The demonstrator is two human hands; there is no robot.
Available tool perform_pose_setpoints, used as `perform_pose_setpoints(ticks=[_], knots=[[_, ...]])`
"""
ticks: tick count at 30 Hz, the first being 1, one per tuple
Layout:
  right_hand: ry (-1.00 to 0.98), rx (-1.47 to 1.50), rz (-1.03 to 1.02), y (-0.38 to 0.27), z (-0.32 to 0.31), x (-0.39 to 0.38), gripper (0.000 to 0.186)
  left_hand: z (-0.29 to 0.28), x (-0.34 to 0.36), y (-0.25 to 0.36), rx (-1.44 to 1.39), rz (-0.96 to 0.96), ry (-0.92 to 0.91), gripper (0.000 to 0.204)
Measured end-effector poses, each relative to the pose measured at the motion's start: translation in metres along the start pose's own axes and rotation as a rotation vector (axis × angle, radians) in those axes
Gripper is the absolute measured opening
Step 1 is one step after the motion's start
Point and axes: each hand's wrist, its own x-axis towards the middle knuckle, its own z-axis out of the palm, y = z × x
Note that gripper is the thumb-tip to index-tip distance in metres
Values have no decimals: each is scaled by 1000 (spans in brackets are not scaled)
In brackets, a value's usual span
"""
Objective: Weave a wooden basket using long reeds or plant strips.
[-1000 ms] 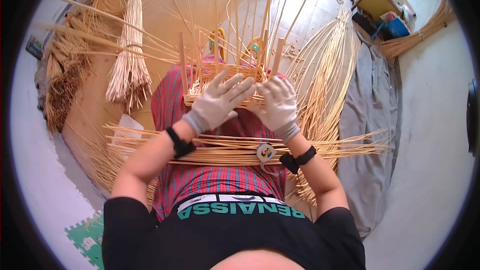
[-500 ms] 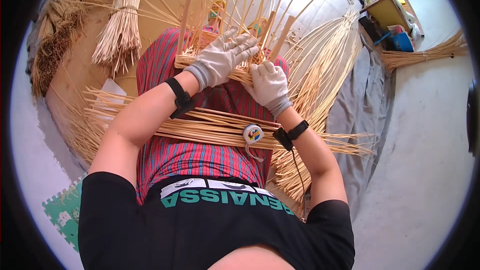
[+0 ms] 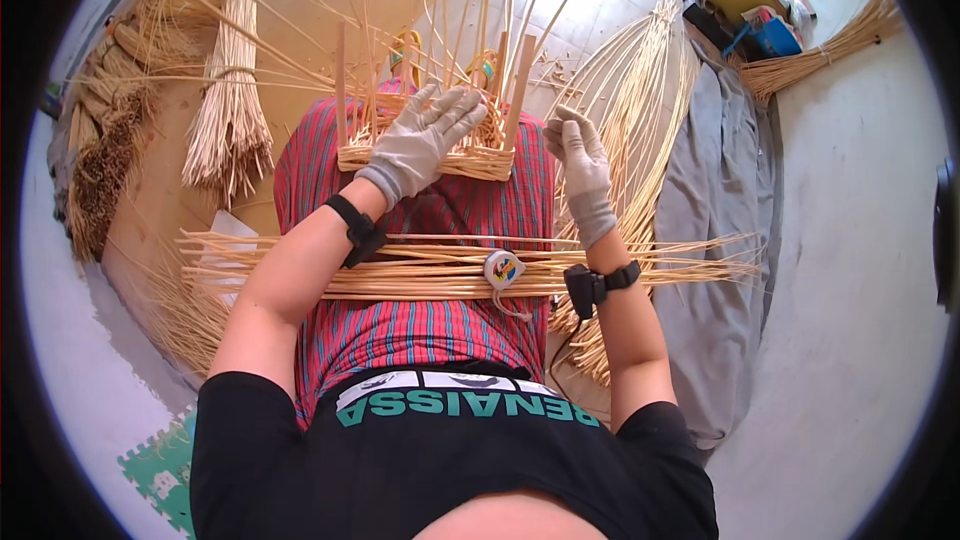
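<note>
A partly woven rattan basket [image 3: 475, 164] rests on my knees over a red striped cloth, with flat wooden stakes [image 3: 520, 90] and thin canes standing up from it. My left hand [image 3: 420, 140], in a white glove, lies across the basket's woven side with its fingers stretched and apart. Off the basket's right corner, my gloved right hand [image 3: 583, 165] is raised with fingers bent and tips pressed together. Whatever is between those tips is too small to make out. Across my lap lies a bundle of canes [image 3: 420, 282], with a round white tape measure [image 3: 502, 268] on top.
A tied cane bundle [image 3: 232, 105] lies at the far left, beside darker bundles [image 3: 100, 170]. Long loose canes [image 3: 640, 130] fan out on the right, next to a grey cloth [image 3: 715, 240]. A blue container [image 3: 775, 38] stands at the far right.
My right hand has left the basket's corner and moved right, apart from it. My left hand stays on the woven side. The basket sits slightly lower and further left in view.
</note>
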Motion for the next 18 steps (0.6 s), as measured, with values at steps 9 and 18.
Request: perform_pose_setpoints(ticks=[9,18], knots=[[98,2,111,18,29,-3,32,-14,-1,6,-14,-23,-42,100],[-133,-777,-389,-23,62,-45,22,-6,-2,3,11,3,-15,98]])
